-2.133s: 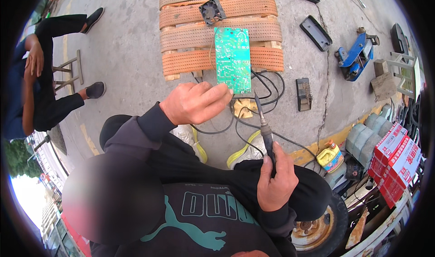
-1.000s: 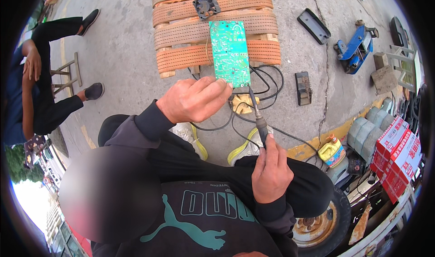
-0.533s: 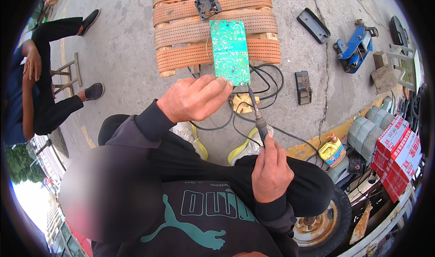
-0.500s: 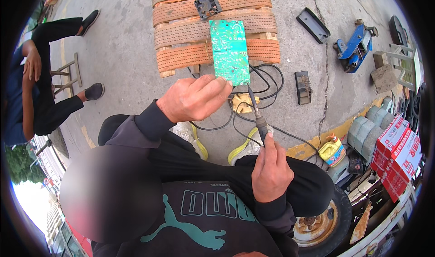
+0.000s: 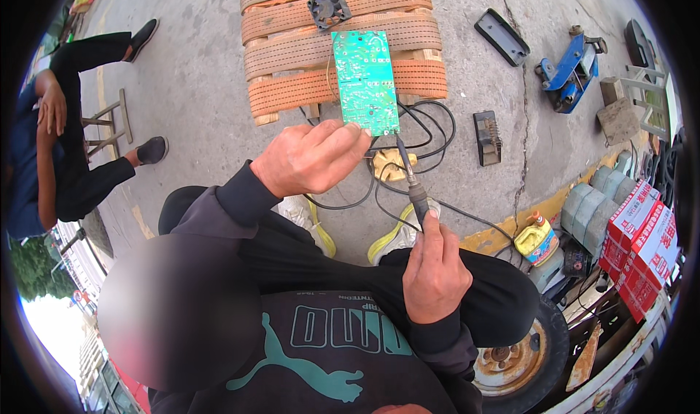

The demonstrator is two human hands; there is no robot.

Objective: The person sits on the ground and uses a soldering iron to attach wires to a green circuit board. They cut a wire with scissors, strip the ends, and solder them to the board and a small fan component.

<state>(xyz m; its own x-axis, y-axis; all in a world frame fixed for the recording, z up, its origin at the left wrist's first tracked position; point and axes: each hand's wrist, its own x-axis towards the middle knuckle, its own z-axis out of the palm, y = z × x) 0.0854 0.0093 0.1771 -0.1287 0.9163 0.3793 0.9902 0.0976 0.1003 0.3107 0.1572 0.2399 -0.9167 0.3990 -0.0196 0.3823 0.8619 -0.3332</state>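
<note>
A grey concrete floor (image 5: 197,86) is carrying a stack of orange webbing straps (image 5: 292,49), with a small black fan (image 5: 329,7) sitting on top. Black cables (image 5: 426,129), a blue jack (image 5: 569,67) and a black casing (image 5: 502,37) are lying nearby.

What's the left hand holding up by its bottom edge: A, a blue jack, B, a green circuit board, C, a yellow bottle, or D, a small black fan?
B: the left hand pinches the lower edge of the green circuit board, while the right hand points a soldering iron toward it.

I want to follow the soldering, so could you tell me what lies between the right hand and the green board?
In the head view, only the soldering iron spans from the right hand to the green circuit board.
</note>
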